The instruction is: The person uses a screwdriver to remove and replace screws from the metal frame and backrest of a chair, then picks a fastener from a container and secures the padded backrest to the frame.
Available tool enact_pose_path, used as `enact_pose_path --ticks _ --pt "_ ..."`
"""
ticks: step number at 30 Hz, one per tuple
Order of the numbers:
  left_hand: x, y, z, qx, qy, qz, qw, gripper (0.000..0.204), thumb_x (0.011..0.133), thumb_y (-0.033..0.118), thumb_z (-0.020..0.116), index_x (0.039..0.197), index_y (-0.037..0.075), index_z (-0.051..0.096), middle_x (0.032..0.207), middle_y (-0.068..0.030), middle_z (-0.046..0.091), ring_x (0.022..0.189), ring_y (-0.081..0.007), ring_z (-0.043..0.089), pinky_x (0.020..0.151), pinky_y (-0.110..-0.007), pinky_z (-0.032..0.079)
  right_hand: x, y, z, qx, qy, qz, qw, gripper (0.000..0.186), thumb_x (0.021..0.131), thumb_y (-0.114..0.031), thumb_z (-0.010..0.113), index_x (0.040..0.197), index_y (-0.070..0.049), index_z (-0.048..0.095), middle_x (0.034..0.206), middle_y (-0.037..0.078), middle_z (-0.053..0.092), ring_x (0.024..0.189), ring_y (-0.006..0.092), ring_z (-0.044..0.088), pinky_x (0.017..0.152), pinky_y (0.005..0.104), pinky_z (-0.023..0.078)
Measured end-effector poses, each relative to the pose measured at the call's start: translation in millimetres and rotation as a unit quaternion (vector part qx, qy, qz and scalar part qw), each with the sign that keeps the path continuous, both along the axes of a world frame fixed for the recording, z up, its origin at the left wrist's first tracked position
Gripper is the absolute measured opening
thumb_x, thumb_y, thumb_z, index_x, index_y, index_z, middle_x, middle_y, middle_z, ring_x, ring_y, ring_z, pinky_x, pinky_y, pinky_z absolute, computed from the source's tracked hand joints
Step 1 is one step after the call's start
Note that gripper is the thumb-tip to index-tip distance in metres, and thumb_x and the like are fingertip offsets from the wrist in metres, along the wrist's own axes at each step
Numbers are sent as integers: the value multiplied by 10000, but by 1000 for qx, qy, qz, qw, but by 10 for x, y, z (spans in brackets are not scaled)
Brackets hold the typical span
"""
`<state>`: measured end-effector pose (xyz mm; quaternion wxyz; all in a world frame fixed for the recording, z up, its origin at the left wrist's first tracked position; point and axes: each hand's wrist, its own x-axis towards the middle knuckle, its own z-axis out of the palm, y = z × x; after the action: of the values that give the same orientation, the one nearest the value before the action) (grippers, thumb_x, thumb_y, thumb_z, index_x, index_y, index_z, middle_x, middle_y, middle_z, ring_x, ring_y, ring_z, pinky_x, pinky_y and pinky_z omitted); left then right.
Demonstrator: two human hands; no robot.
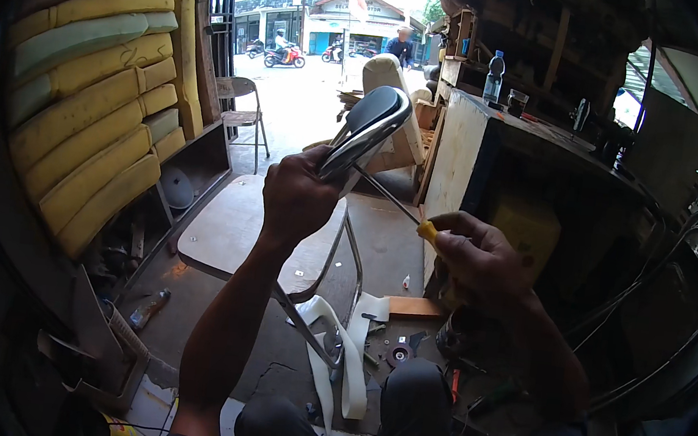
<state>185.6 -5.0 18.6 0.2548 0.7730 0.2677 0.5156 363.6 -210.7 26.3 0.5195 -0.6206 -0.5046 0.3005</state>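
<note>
My left hand (299, 194) is closed around the chrome top frame of a folding chair (369, 145), just below its black padded backrest (372, 110). In my right hand (485, 256) is a screwdriver (390, 196), gripped by its yellow handle. Its metal shaft points up and left, and the tip meets or lies close to the frame's underside; the exact contact is hidden. Beneath my left forearm spreads a pale, flat seat board (225, 222) with rounded corners. Bent metal legs (353, 251) run down beside it to the floor.
Yellow and green foam slabs (102, 98) are stacked at the left. A workbench (463, 145) with a plastic bottle (495, 78) stands at the right. White strapping (356, 380), an orange-brown block (416, 308) and scraps litter the floor. Another folding chair (242, 113) stands near the street.
</note>
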Motion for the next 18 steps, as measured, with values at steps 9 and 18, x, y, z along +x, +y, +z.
enact_pose_path --ticks 9,18 --pt "83 -61 -3 -23 -9 2 1000 309 882 155 729 1177 67 754 963 -110 791 861 -141 736 797 -298 556 -66 -68 -237 259 -548 -100 789 388 908 -99 697 1295 -88 681 918 133 710 639 164 694 535 284 551" --pt "35 -101 19 -23 1 14 1000 328 883 155 733 1197 59 745 966 -114 792 875 -140 743 795 -297 562 -26 -18 -173 258 -506 -140 811 330 931 -146 715 1249 -61 689 925 125 728 619 165 691 549 306 561"
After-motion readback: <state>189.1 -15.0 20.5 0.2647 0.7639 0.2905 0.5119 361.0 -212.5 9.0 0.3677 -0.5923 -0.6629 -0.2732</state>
